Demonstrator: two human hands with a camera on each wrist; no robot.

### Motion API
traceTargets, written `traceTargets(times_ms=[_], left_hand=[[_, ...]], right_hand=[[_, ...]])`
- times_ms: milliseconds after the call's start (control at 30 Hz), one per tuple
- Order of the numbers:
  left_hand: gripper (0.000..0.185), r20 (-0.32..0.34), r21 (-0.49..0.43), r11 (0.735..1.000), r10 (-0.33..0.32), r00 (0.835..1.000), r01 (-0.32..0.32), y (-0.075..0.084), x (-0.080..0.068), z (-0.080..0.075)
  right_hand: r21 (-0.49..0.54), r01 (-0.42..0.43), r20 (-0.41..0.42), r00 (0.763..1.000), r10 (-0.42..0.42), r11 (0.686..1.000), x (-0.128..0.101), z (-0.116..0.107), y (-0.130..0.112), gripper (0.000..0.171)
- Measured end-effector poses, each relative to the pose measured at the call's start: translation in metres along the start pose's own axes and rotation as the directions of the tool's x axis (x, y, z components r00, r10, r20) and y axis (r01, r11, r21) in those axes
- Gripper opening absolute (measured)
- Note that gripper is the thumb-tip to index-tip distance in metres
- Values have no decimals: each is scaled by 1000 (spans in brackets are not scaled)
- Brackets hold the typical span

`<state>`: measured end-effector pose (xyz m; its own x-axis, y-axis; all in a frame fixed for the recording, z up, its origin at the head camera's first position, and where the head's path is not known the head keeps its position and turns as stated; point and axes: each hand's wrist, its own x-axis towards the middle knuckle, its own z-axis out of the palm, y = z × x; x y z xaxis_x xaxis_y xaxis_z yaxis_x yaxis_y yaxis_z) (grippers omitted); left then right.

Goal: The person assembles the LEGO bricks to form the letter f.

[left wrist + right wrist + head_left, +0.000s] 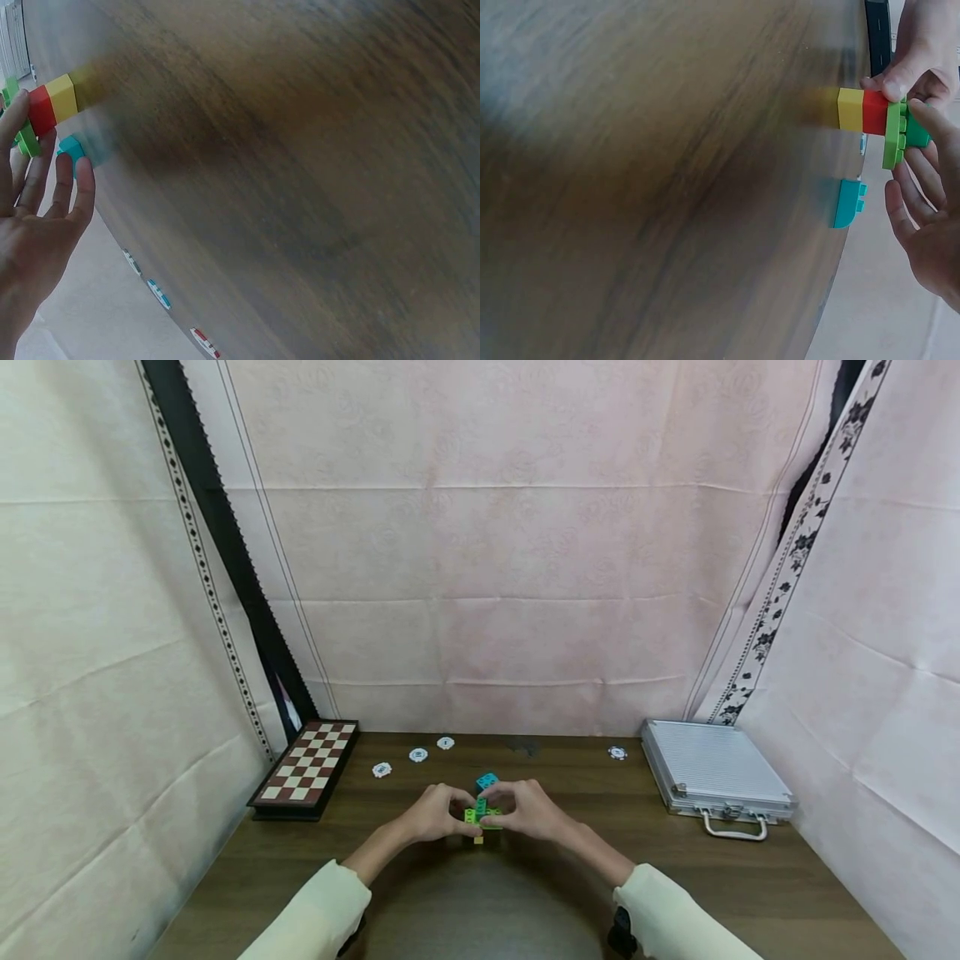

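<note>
A small brick assembly (481, 817) stands on the dark wooden table (480, 902), held between both hands. It is a yellow brick (849, 109) at the bottom, a red brick (874, 112) on it, and a green plate (892, 136) on top. My left hand (448, 811) pinches the red brick, thumb on its side. My right hand (506, 807) curls over the green plate, index fingertip on its edge. A teal brick (487, 782) lies on the table just behind the assembly.
A folded chessboard (306, 768) lies at the table's back left. Several white poker chips (418, 755) are scattered along the back edge. A closed aluminium case (712, 768) sits at the back right. Pink cloth hangs on all sides.
</note>
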<state>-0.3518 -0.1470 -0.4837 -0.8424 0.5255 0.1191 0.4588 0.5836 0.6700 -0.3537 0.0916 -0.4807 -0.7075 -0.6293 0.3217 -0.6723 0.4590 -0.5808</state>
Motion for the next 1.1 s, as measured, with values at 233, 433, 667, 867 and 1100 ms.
traceTargets(times_ms=[233,433,667,867,1100], left_hand=[[36,3,3,1000,-9,1000,9,0,0,0],[37,3,4,1000,-2,1000,2,2,1,-1],[39,2,21,1000,13,1000,-13,3,-2,-2],[37,-3,16,1000,11,1000,-11,1,-1,-2],[30,-9,24,999,39,999,-38,0,-1,0]], right_hand=[[39,-2,9,1000,2,999,-1,1,0,34],[38,8,-2,1000,-7,999,0,0,0,33],[51,3,24,1000,-5,999,2,3,2,32],[35,13,21,1000,-14,999,4,4,1,31],[-3,27,10,1000,-27,1000,5,4,-3,28]])
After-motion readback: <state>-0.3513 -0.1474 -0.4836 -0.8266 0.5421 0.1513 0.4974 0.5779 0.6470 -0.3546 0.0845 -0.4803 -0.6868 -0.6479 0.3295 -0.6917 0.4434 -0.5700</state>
